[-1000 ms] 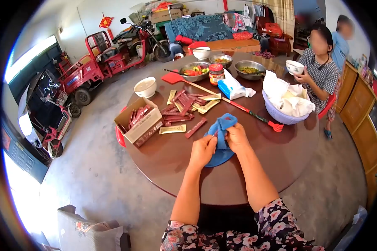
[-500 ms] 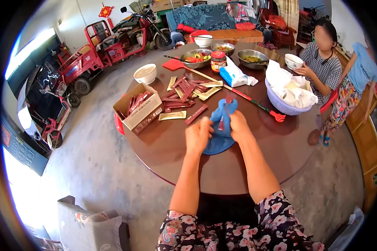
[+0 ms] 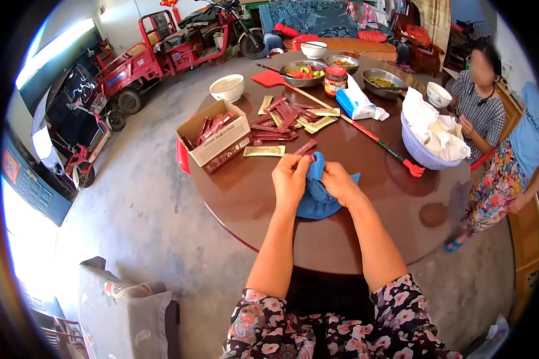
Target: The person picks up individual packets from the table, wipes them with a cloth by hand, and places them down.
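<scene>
Both hands meet over the near side of the round table. My left hand [image 3: 290, 178] is closed, its thumb and fingers pinching the upper edge of a blue cloth [image 3: 318, 207]. From the right, my right hand [image 3: 342, 184] grips the same bunched cloth. A small dark red bit shows at the left fingertips; most of it is hidden. The lower part of the cloth lies on the tabletop. Just beyond the hands lies a dark red stick packet [image 3: 306, 147], with a cream one [image 3: 264, 151] to its left.
A cardboard box [image 3: 224, 138] of red packets stands left, near a packet pile [image 3: 284, 117]. Farther back are a bowl [image 3: 227, 88], dishes of food, a jar [image 3: 335, 82] and tissues [image 3: 356, 105]. A red-ended stick [image 3: 377, 142] and lilac basket [image 3: 424, 148] lie right, near two people.
My hands have come together on the cloth, and the red packet seen in it earlier is mostly hidden. The view has shifted left. The seated person's bowl now stands apart from their hand.
</scene>
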A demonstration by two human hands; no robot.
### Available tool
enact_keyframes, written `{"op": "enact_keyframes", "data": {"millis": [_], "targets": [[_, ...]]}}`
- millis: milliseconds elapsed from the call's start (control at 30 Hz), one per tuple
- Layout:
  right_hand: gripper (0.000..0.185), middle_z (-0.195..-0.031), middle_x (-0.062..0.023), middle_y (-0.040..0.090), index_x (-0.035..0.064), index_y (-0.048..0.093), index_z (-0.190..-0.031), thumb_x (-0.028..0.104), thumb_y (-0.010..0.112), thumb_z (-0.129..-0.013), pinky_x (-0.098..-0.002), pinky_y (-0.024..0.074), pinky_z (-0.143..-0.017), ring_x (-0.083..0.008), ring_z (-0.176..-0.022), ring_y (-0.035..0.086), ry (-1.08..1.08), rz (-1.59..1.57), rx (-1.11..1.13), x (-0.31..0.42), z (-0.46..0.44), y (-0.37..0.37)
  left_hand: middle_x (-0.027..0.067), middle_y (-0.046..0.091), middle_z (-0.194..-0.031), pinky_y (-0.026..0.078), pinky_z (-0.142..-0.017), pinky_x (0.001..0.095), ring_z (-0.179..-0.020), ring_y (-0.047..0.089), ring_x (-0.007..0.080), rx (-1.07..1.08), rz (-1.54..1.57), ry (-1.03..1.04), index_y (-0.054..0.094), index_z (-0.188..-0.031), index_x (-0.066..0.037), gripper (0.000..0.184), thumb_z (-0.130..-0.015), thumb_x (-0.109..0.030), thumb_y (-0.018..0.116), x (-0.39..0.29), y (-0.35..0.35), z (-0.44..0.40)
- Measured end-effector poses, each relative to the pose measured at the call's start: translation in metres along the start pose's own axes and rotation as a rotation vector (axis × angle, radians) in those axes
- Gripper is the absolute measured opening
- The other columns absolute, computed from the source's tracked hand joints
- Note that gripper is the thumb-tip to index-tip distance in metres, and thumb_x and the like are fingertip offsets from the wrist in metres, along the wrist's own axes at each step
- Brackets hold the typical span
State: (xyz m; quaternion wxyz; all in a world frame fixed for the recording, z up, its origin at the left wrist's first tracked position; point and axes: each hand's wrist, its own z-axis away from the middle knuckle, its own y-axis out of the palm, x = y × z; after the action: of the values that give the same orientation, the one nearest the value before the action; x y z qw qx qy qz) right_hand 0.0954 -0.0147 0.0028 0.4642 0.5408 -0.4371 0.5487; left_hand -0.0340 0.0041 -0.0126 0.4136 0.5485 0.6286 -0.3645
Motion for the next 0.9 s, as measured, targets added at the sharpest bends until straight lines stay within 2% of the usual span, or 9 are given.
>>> {"op": "enact_keyframes", "data": {"millis": [33,133,267,400,533,700,767,833,900], "targets": [[0.025,-0.067,0.0051,0.050,0.0012,0.062,-0.083,0.023,0.053,-0.091,-0.0229,0.0328,-0.046,-0.0033,-0.057,0.042,-0.015,0.032,0.019,0.000,0.001,-0.001,0.0000,0.058,-0.068,0.039,-0.057,0.0203,-0.062,0.048,0.0048,-0.043,-0.116,0.156,0.061,-0.075,0.001,0.014,-0.084,-0.010,0.061,-0.003,0.001,-0.001],[0.025,-0.071,0.0041,0.053,0.0005,0.062,-0.085,0.023,0.053,-0.091,-0.0225,0.0371,-0.051,-0.0041,-0.060,0.045,-0.002,-0.060,0.079,-0.006,-0.004,-0.002,0.0035,0.054,-0.064,0.040,-0.054,0.0241,-0.060,0.048,0.0080,-0.141,0.039,0.145,0.060,-0.070,0.001,0.016,-0.082,-0.009,0.062,0.000,-0.001,-0.006],[0.023,-0.076,0.0028,0.056,0.0000,0.061,-0.089,0.021,0.054,-0.090,-0.0224,0.0410,-0.055,-0.0048,-0.064,0.048,-0.026,-0.076,0.199,0.001,0.005,-0.001,-0.0020,0.053,-0.067,0.038,-0.054,0.0214,-0.058,0.046,0.0062,-0.281,0.326,-0.059,0.060,-0.073,0.000,0.016,-0.086,-0.011,0.058,0.005,-0.010,-0.011],[0.019,-0.082,0.0011,0.059,-0.0002,0.062,-0.094,0.016,0.055,-0.089,-0.0225,0.0455,-0.061,-0.0057,-0.070,0.053,0.009,-0.077,0.220,0.000,0.004,-0.002,-0.0033,0.052,-0.064,0.034,-0.051,0.0178,-0.057,0.045,0.0039,-0.346,0.427,-0.139,0.061,-0.077,-0.004,0.018,-0.088,-0.016,0.057,-0.005,-0.014,-0.007],[0.017,-0.082,0.0007,0.061,-0.0001,0.062,-0.094,0.014,0.055,-0.089,-0.0222,0.0480,-0.062,-0.0063,-0.069,0.056,0.036,-0.062,0.148,-0.001,0.002,-0.007,-0.0026,0.054,-0.065,0.036,-0.050,0.0179,-0.055,0.045,0.0034,-0.093,0.428,-0.136,0.060,-0.080,-0.003,0.013,-0.085,-0.014,0.061,-0.007,-0.010,-0.005],[0.022,-0.080,0.0009,0.061,0.0007,0.062,-0.090,0.022,0.056,-0.090,-0.0214,0.0476,-0.060,-0.0053,-0.068,0.056,0.040,-0.063,0.107,-0.007,0.001,-0.008,-0.0029,0.055,-0.067,0.036,-0.050,0.0176,-0.055,0.045,0.0024,-0.010,0.406,-0.196,0.057,-0.077,-0.005,0.011,-0.084,-0.011,0.062,-0.010,-0.007,-0.003],[0.027,-0.073,0.0013,0.059,0.0009,0.062,-0.083,0.025,0.055,-0.090,-0.0216,0.0445,-0.055,-0.0058,-0.061,0.052,0.002,-0.171,-0.021,-0.010,-0.002,-0.006,-0.0031,0.055,-0.067,0.036,-0.050,0.0174,-0.055,0.045,0.0022,0.044,0.401,-0.185,0.056,-0.075,-0.005,0.011,-0.084,-0.010,0.062,-0.012,-0.004,-0.001],[0.027,-0.073,0.0017,0.059,0.0017,0.062,-0.081,0.025,0.054,-0.091,-0.0214,0.0444,-0.054,-0.0057,-0.060,0.052,0.015,-0.186,-0.043,-0.006,0.000,-0.007,-0.0040,0.054,-0.065,0.034,-0.049,0.0167,-0.054,0.043,0.0015,0.127,0.377,-0.184,0.055,-0.073,-0.006,0.013,-0.084,-0.008,0.061,-0.015,-0.002,0.001],[0.027,-0.072,0.0020,0.059,0.0025,0.062,-0.080,0.025,0.053,-0.091,-0.0212,0.0442,-0.053,-0.0057,-0.059,0.051,0.027,-0.202,-0.065,-0.004,0.002,-0.007,-0.0043,0.054,-0.064,0.034,-0.049,0.0166,-0.054,0.043,0.0014,0.102,0.377,-0.188,0.055,-0.073,-0.006,0.013,-0.085,-0.008,0.060,-0.014,-0.001,0.001]]}}
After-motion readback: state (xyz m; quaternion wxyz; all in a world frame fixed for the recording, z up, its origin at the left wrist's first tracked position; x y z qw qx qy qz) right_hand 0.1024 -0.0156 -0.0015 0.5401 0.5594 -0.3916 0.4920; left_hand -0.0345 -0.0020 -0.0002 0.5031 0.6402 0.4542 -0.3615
